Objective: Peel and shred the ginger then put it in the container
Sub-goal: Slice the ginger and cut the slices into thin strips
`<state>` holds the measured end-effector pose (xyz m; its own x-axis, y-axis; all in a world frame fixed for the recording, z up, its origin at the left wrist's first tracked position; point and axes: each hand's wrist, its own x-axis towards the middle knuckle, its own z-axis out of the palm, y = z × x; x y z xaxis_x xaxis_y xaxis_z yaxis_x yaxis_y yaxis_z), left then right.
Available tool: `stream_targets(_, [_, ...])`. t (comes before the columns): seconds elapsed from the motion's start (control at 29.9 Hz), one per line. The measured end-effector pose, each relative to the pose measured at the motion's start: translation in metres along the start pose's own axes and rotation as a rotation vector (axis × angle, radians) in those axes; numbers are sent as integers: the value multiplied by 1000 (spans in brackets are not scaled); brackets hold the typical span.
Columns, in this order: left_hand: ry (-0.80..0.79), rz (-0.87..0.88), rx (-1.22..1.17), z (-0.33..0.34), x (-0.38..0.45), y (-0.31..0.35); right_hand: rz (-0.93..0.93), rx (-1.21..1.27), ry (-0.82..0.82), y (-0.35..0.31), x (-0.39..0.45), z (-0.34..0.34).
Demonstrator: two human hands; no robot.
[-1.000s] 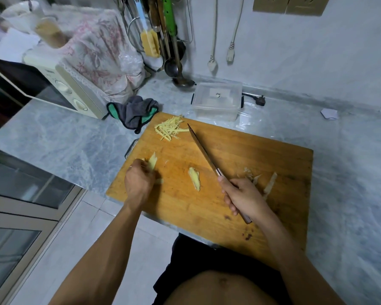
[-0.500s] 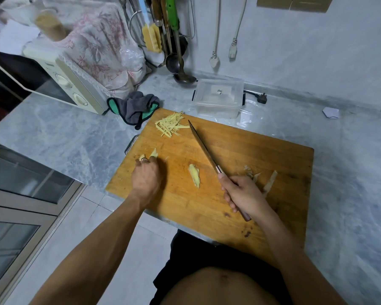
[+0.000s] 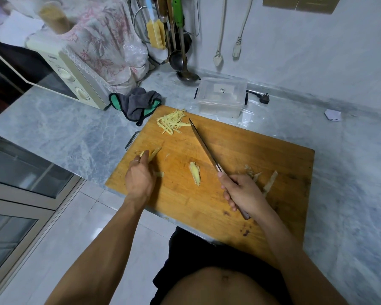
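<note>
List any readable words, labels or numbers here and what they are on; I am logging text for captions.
None can be read.
Container: white label with a dark mark, too small and blurred to read.
Microwave: dial markings and a small plate above them, blurred, unreadable.
Knife, board: no text visible.

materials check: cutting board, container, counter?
Cutting board: wood, likely glued strips; visible grain, seams, scuffed matte orange-brown finish.
Container: clear plastic, slightly frosted; you can see through its walls.
Counter: grey veined marble or marble-look stone, smooth with slight sheen.
</note>
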<state>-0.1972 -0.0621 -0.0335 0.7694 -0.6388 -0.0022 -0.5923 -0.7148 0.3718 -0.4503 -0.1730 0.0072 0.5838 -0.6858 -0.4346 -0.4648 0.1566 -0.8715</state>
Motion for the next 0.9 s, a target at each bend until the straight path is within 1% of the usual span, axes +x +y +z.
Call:
stream_targets(0.07, [2, -9, 14, -1, 4, 1, 0, -4, 1, 0, 0, 0])
stream_targets(0.13, [19, -23, -38, 0, 10, -1, 1, -7, -6, 0, -1, 0])
stream_targets(0.17, [30, -52, -109, 1, 13, -2, 1, -6, -8, 0, -1, 0])
stream_targets(0.27, [7, -228, -401, -3, 23, 0, -2, -1, -9, -1, -1, 0])
stream_targets(0.33, [-31, -258, -466, -7, 27, 1, -1, -9, -9, 0, -1, 0])
stream_targets(0.4, [-58, -190, -363, -8, 27, 1, 2, -17, -10, 0, -1, 0])
stream_targets(0.47, [-8, -96, -195, -8, 24, -2, 0, -28, -11, 1, -1, 0])
stream_targets(0.53, [29, -25, -125, -7, 19, -4, 2, -35, -12, 1, -1, 0])
stream_targets(0.57, [1, 0, -118, -6, 17, -6, 5, -34, -12, 1, -1, 0])
stream_targets(0.6, [-61, 12, -117, -6, 16, -9, 10, -28, -12, 1, -1, 0])
stream_targets(0.67, [-242, 26, -99, -8, 14, -18, 18, -16, -12, 2, -1, -1])
stream_targets(0.73, [-352, 103, 3, -10, 12, -23, 20, -14, -14, 1, -1, -1])
stream_targets(0.8, [-374, 128, 92, -13, 10, -21, 16, -17, -15, 1, -1, -1])
stream_targets(0.9, [-395, 69, 77, -18, 8, -12, 15, -15, -13, 1, -1, -2])
